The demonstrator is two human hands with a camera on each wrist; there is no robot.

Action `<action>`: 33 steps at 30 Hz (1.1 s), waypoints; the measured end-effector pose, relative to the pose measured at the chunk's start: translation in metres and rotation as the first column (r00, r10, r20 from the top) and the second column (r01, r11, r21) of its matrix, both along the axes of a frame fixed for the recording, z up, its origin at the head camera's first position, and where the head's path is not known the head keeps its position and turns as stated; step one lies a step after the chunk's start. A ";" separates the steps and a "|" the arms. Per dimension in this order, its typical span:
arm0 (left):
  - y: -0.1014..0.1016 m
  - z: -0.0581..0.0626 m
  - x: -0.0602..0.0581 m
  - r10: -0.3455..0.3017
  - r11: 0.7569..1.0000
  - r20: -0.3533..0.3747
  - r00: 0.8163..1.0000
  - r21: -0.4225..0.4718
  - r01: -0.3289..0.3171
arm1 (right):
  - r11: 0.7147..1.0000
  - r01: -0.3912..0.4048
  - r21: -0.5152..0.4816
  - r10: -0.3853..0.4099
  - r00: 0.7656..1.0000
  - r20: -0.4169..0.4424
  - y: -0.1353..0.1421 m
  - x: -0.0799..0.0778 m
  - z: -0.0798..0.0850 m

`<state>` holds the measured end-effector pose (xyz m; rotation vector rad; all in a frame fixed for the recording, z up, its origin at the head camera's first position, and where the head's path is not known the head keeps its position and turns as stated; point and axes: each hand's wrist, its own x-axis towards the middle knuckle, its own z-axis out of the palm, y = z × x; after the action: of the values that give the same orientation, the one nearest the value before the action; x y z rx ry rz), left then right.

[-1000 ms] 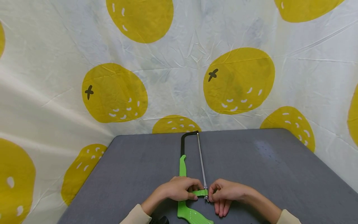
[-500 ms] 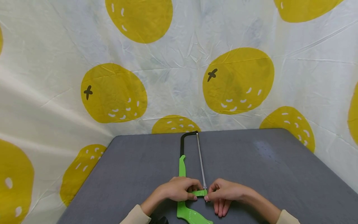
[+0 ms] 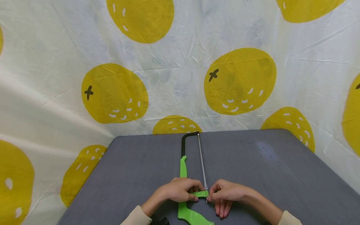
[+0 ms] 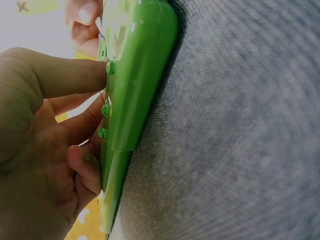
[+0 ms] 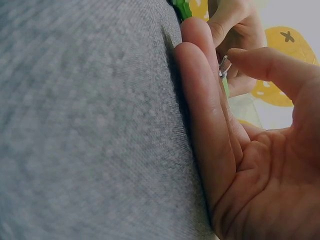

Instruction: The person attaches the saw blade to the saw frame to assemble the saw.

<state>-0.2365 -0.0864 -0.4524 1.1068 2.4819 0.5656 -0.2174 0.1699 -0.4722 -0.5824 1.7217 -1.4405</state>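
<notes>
1 green-handled, black-framed saw (image 3: 183, 169) with thin silver blade (image 3: 202, 160) lies pinched by both hands' fingers (image 3: 196, 183) (image 3: 216, 196).

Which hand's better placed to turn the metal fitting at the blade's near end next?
Right, I'd judge: the right hand has its fingers at the metal fitting. The left hand holds the green saw frame, so it seems better suited to steadying.

Soft light leaves a sheen on the curtain (image 3: 174, 87), while the wrist views seem slightly blurred.
</notes>
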 end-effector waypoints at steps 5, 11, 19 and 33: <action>0.000 0.000 0.000 0.002 1.000 0.006 1.000 0.001 -0.002 | 1.000 -0.003 0.004 0.003 1.000 -0.001 0.001 0.000 -0.001; 0.000 0.001 0.000 0.005 1.000 0.008 1.000 -0.005 -0.005 | 1.000 -0.004 0.012 0.004 1.000 -0.011 0.001 0.001 0.000; 0.001 0.000 0.000 0.009 1.000 0.002 1.000 0.002 -0.009 | 1.000 0.005 0.006 -0.005 1.000 -0.019 0.000 0.001 -0.001; 0.001 0.000 0.001 0.008 1.000 -0.003 1.000 0.004 -0.008 | 1.000 -0.003 -0.019 0.003 1.000 0.004 0.000 0.000 -0.003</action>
<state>-0.2360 -0.0855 -0.4521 1.1007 2.4900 0.5716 -0.2171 0.1701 -0.4750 -0.5920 1.7052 -1.4562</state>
